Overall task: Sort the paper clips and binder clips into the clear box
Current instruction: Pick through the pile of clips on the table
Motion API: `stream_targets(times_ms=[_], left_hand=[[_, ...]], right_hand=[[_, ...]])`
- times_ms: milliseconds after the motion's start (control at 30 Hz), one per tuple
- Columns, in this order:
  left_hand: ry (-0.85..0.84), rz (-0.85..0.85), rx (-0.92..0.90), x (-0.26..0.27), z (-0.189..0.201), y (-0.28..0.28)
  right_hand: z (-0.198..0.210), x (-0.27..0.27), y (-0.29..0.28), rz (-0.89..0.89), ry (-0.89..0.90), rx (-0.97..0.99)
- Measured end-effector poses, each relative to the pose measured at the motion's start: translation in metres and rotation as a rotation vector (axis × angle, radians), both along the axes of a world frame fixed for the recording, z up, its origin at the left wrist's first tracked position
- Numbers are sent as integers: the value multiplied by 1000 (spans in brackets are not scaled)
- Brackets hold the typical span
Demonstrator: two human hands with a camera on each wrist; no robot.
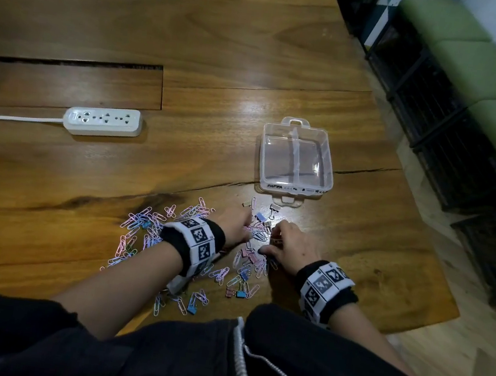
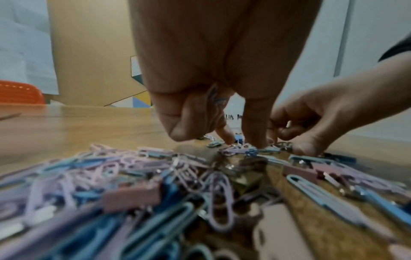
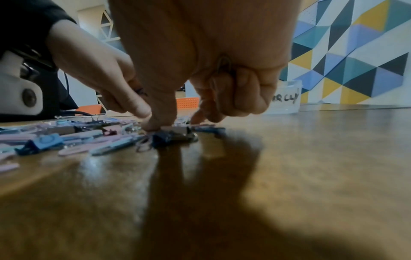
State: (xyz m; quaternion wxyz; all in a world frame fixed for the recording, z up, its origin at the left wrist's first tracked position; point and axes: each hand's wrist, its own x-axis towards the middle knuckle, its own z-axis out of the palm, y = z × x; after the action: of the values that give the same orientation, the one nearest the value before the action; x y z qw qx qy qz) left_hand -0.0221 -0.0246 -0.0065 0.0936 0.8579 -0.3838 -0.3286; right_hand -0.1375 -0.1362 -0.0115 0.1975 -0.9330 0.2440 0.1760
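Note:
Pastel paper clips (image 1: 147,225) and small binder clips (image 1: 240,293) lie scattered on the wooden table (image 1: 228,43) near its front edge. The clear box (image 1: 326,179) stands open behind them, divided in two, both halves bare. My left hand (image 1: 247,230) reaches into the pile; its curled fingers hold paper clips (image 2: 214,95) in the palm while fingertips (image 2: 259,143) press on more. My right hand (image 1: 269,241) is just right of it, a wire clip loop (image 3: 223,64) tucked in its curled fingers, thumb and forefinger pinching a beige binder clip (image 3: 177,129).
A white power strip (image 1: 104,121) with its cord lies at the left. A slot (image 1: 67,62) is cut into the table behind it. The table's right edge (image 1: 437,276) runs close to the box; black crates (image 1: 454,142) and green cushions stand beyond.

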Motion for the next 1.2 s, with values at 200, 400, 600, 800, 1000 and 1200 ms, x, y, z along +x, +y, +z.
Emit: stream_targets(times_ms=[200,400,600,800,1000,1200], left_hand=[[-56,-167,-13,-4,-2,2],[-163,-238,-12,-13,-3,3],[57,-125,-65,-9,2,10],[741,543,-374,12,16,20],[958,760,-444,16,20,26],[207,239,-117,2,-1,18]], right_hand=[[0,7,6,124,59,-94],[-3,0,-7,-204,-118,197],[-7,-7,-7,-227,-18,81],[0,8,17,-151,-55,-16],[-3,9,28,-24,-55,-11],[-8,0,16,-90,-134,102]])
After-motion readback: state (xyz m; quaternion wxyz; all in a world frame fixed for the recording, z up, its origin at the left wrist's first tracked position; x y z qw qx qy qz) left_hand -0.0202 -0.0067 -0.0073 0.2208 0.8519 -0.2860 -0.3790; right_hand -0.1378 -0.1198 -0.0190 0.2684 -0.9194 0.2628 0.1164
